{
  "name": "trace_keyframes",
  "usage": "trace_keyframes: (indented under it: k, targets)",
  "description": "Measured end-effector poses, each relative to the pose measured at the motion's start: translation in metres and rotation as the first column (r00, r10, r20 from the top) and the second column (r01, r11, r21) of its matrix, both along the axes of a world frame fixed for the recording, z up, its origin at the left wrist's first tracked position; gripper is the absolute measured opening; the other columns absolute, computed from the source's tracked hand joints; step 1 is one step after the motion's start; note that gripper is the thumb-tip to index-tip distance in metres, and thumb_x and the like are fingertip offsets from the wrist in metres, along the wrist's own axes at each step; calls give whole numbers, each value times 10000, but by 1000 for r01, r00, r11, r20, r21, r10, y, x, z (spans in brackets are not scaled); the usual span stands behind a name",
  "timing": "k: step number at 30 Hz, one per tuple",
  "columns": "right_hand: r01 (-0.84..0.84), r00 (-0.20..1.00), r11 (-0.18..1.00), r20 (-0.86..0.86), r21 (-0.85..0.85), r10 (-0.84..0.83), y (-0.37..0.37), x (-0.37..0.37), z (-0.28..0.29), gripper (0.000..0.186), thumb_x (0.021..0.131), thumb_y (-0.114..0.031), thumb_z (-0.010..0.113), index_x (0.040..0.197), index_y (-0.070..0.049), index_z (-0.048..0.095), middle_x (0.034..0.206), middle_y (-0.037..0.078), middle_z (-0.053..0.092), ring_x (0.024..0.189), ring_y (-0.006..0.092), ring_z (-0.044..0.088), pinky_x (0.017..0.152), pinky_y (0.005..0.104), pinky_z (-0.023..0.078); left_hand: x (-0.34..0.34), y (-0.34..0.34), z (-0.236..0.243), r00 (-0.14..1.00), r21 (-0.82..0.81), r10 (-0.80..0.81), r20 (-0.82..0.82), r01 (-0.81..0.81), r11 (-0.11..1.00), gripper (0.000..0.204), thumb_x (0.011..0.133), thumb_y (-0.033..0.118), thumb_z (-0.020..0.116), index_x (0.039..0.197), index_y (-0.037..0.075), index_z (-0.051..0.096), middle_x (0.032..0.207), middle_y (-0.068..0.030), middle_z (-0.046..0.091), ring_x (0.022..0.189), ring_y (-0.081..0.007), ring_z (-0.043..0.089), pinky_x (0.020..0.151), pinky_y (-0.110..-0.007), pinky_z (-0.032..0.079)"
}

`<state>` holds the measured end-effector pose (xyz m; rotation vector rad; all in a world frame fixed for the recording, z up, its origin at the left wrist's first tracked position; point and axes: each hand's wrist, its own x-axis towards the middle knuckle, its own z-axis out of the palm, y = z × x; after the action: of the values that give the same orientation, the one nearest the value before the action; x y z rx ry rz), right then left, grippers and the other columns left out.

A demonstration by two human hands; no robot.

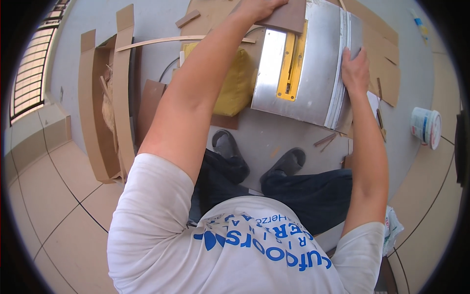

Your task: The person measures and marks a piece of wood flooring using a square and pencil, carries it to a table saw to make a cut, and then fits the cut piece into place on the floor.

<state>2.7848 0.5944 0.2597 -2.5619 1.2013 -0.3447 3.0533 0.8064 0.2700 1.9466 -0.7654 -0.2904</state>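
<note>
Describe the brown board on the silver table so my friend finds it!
Find the big silver metal table. Near the top of its yellow slotted strip lies a flat brown board. Unlike the small brown piece further left, it's under the left hand.

"What sort of place are you in?"
"A makeshift workshop, on what looks like a balcony or terrace: I have a dark metal railing (29, 73) off to my left and large floor tiles (54, 206)."
"Why workshop?"
"I'm at a table saw (320, 73), with wood offcuts (187, 18) and a cardboard box (88, 98) of scraps (108, 112) around me."
</note>
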Motion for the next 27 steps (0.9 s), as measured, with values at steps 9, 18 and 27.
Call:
trace_keyframes:
  k: [9,18,27]
  targets:
    - [14,999,1000,-39,-8,-14,1,1,2,769,1007,-575,545,1552,-43,439,1495,270,549,1341,466,567,1117,530,465,-9,1,7,1000,-96,-9,-11,8,995,721,915,272,800,1473,-75,502,1402,-276,643,1342,-366,598,1170,-422,448]
    - [22,999,1000,-23,1,-22,0,1,0,779,1014,-585,537,1559,-37,440,1510,277,542,1370,471,544,1138,528,449,-18,8,17,999,-110,-10,36,13,994,717,928,253,784,1501,-55,482,1421,-261,635,1352,-361,593,1177,-413,439]
    - [7,999,1000,-31,-28,-8,-3,1,-3,779,1013,-595,529,1553,-40,446,1494,283,551,1352,481,551,1130,533,452,-21,10,22,999,20,21,-33,-21,1000,764,930,293,791,1529,-39,454,1448,-263,616,1374,-367,575,1187,-419,428]
